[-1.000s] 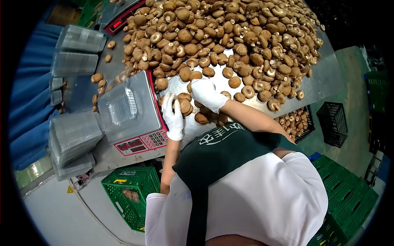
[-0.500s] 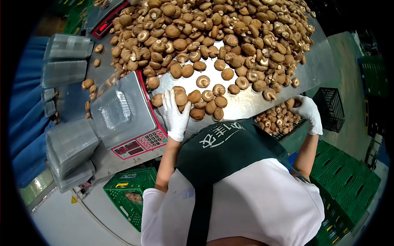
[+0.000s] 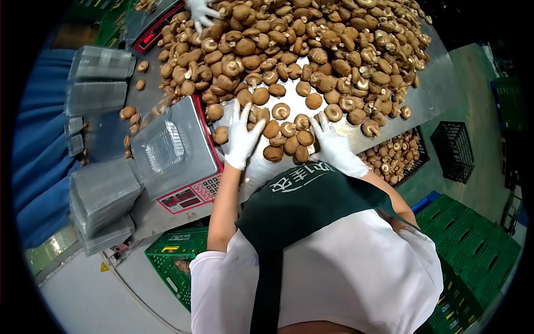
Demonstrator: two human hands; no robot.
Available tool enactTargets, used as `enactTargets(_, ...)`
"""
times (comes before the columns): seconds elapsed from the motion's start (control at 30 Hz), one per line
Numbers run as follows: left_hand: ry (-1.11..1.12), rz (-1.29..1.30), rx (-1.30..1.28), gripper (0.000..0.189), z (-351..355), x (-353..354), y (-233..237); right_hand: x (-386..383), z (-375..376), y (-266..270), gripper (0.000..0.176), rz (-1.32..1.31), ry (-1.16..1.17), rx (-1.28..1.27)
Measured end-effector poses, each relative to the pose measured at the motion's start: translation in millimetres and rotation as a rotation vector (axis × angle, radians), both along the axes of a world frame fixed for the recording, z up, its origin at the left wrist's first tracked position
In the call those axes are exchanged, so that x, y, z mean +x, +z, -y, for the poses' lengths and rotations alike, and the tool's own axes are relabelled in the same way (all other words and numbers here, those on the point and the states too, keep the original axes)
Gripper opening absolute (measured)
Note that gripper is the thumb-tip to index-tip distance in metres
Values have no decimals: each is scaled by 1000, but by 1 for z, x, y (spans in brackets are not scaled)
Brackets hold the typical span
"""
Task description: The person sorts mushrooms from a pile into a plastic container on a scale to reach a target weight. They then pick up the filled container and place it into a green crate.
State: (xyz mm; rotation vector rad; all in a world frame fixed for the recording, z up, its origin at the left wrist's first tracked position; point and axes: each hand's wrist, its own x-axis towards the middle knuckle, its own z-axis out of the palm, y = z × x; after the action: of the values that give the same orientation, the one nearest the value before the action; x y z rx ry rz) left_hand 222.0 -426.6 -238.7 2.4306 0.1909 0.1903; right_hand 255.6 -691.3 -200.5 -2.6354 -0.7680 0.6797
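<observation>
My left hand [image 3: 243, 139], in a white glove, lies over the table's near edge of loose shiitake mushrooms. Its fingers are stretched and apart, against a mushroom [image 3: 262, 114] on their right. Opposite it, my right hand [image 3: 336, 147], gloved too, has its fingers extended beside a small cluster of mushrooms [image 3: 290, 146]. Neither palm shows. Left of my left hand, a scale [image 3: 192, 195] carries a clear plastic tray [image 3: 162, 146]. A large heap of mushrooms [image 3: 311, 39] covers the far part of the metal table [image 3: 428, 94].
Stacked clear trays [image 3: 105, 195] stand at the left. Another person's gloved hand [image 3: 201, 12] reaches into the heap near a second scale [image 3: 149, 38]. A black crate of mushrooms [image 3: 424, 155] sits beyond the table edge, with green crates [image 3: 467, 239] at right.
My right hand has left the crate of mushrooms and come left onto the table. My left hand is off the mushroom it covered. The other person's hand has come into view.
</observation>
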Motion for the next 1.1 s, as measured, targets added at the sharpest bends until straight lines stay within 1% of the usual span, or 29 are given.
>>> enactTargets(0.03,-10,6,28,66,2,-13,4,-2,-6,-8,107,55,26,34)
enactTargets(0.07,-18,-39,10,71,5,-27,10,1,-12,-8,109,25,44,10)
enactTargets(0.1,-56,-22,82,77,11,-39,16,3,-17,-11,109,20,53,10)
enactTargets(0.17,-101,-54,117,86,24,-58,29,4,-22,-16,111,36,64,41)
enactTargets(0.23,-131,-111,217,101,35,-72,30,7,-25,-21,114,47,88,47)
enactTargets(0.3,-69,-94,218,108,39,-76,29,10,-33,-24,116,57,94,183)
enactTargets(0.37,6,-136,335,115,35,-74,28,15,-42,-21,117,37,109,177)
enactTargets(0.4,64,-162,359,119,32,-70,25,17,-47,-19,116,-2,72,213)
enactTargets(0.43,105,-167,332,121,27,-65,25,20,-53,-18,115,-41,34,248)
enactTargets(0.5,109,-154,237,124,15,-52,27,28,-62,-23,116,-57,19,243)
enactTargets(0.53,120,-170,273,124,10,-46,25,33,-66,-32,118,-13,-8,257)
enactTargets(0.57,135,-197,273,122,9,-38,35,40,-70,-38,119,33,-33,272)
enactTargets(0.6,121,-192,252,122,3,-30,33,48,-75,-29,123,-33,-56,260)
enactTargets(0.67,111,-187,232,122,-5,-17,35,65,-83,-35,120,-71,4,227)
enactTargets(0.73,48,-430,242,119,-4,-5,45,73,-88,-36,118,-70,44,218)
enactTargets(0.77,50,-430,243,119,-6,-2,43,76,-88,-35,118,-77,82,231)
enactTargets(0.83,-51,-422,278,120,-8,1,35,80,-85,-29,117,-84,120,242)
enactTargets(0.87,-58,-416,204,121,-9,1,32,81,-83,-23,116,-119,165,249)
enactTargets(0.9,-63,-414,203,121,-11,1,28,82,-79,-20,115,-151,207,256)
enactTargets(0.97,-81,-362,37,124,-12,-1,24,78,-71,-25,113,-114,240,315)
enactTargets(1.0,-85,-393,-2,123,-9,-3,30,76,-67,-32,112,-135,249,347)
enactTargets(1.03,-84,-361,1,121,-7,-9,28,74,-64,-38,111,-157,260,378)
enactTargets(1.07,-86,-336,-25,120,-3,-15,29,70,-62,-35,109,-220,236,399)
enactTargets(1.1,-85,-311,-52,119,0,-20,29,66,-60,-31,109,-222,235,397)
